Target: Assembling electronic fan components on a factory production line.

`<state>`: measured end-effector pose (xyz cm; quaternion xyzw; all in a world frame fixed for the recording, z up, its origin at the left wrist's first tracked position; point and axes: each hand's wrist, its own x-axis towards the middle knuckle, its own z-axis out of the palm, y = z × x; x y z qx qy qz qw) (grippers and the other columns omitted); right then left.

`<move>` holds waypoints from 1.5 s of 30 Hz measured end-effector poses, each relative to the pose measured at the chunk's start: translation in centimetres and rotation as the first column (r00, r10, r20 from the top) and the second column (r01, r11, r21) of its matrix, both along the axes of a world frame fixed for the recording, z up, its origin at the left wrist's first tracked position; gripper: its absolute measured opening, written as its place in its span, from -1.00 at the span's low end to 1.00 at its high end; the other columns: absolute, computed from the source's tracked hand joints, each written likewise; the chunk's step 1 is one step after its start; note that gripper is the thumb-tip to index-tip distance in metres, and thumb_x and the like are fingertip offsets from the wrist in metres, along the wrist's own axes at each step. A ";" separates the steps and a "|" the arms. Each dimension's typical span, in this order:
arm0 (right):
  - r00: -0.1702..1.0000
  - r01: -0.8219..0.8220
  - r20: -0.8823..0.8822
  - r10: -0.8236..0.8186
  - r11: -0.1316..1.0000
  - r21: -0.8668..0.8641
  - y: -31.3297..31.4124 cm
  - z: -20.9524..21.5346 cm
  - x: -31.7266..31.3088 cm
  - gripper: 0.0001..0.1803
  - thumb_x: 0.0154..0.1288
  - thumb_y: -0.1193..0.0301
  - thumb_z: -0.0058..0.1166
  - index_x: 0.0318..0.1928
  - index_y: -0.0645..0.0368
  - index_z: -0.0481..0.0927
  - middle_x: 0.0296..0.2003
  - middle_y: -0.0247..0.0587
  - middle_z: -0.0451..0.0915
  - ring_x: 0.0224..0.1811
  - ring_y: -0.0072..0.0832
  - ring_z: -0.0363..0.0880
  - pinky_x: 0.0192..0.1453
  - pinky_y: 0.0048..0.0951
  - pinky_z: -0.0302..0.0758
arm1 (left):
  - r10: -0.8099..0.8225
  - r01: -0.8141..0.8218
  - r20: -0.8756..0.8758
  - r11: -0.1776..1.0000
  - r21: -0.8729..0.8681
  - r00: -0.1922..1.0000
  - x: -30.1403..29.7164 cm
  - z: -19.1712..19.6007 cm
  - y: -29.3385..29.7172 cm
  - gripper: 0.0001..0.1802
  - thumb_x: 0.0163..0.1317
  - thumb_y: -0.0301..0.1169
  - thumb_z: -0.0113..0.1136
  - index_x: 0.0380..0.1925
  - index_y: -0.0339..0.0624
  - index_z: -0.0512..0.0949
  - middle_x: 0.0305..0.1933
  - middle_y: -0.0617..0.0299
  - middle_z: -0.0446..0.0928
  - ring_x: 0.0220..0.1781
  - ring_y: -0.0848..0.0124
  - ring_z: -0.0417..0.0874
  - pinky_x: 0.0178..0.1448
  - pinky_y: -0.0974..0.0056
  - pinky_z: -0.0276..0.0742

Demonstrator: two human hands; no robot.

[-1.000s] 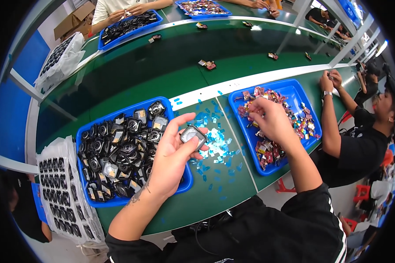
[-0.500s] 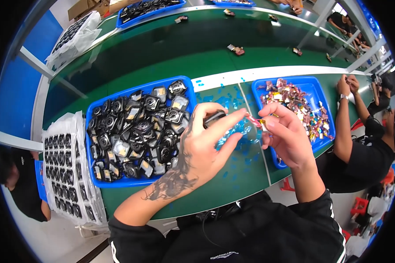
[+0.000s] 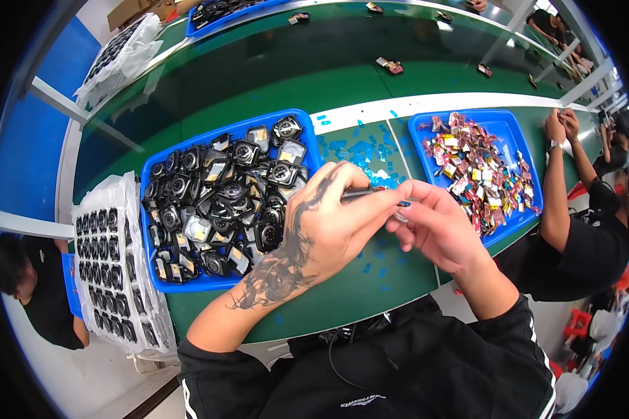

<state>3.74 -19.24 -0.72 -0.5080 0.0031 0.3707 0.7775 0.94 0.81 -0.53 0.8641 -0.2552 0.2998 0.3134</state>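
Observation:
My left hand grips a small black and silver part over the green table, between the two blue trays. My right hand meets it from the right, its fingertips pinching a small piece against that part; the piece is too small to make out. The left blue tray is heaped with black round parts. The right blue tray holds several small red and silver packets. Blue film scraps lie scattered on the table behind my hands.
A stack of white trays with black parts sits at the left table edge. A person in black works at the right, hands at the right tray's corner. Another person is at the left. More trays lie at the far side.
My right hand left the right tray and came to my left hand. Both hands now hold together lower over the table, and the view has shifted toward them.

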 end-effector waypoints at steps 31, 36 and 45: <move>0.837 0.097 0.547 -0.028 0.991 -0.097 0.4 1.8 0.0 -0.85 0.47 0.45 -0.02 -0.25 0.27 0.55 -0.39 -0.42 0.50 -0.43 -0.75 0.42 -0.34 -0.66 0.39 | -0.240 0.071 -0.317 0.884 -0.463 0.918 -0.1 -0.3 -0.2 -0.82 0.03 -0.57 0.45 -0.32 -0.23 0.69 -0.27 0.24 0.45 -0.31 0.56 0.53 -0.29 0.48 0.50; 0.811 0.160 0.583 -0.045 0.976 -0.147 0.4 2.5 -0.4 -0.88 0.39 0.49 0.08 -0.29 0.29 0.59 -0.36 -0.36 0.56 -0.39 -0.70 0.49 -0.31 -0.64 0.44 | -0.297 0.023 -0.433 0.845 -0.535 0.851 -0.4 0.3 -0.3 -0.85 0.05 -0.57 0.43 -0.34 -0.23 0.69 -0.27 0.26 0.46 -0.30 0.57 0.52 -0.30 0.50 0.47; 0.716 0.233 0.696 -0.054 0.959 -0.164 0.2 2.7 -0.6 -0.95 0.28 0.57 0.19 -0.27 0.32 0.64 -0.33 -0.26 0.63 -0.35 -0.66 0.57 -0.30 -0.63 0.52 | -0.300 0.034 -0.419 0.844 -0.536 0.857 -0.4 0.6 -0.5 -0.88 0.10 -0.55 0.38 -0.32 -0.24 0.68 -0.28 0.27 0.47 -0.29 0.58 0.48 -0.29 0.50 0.39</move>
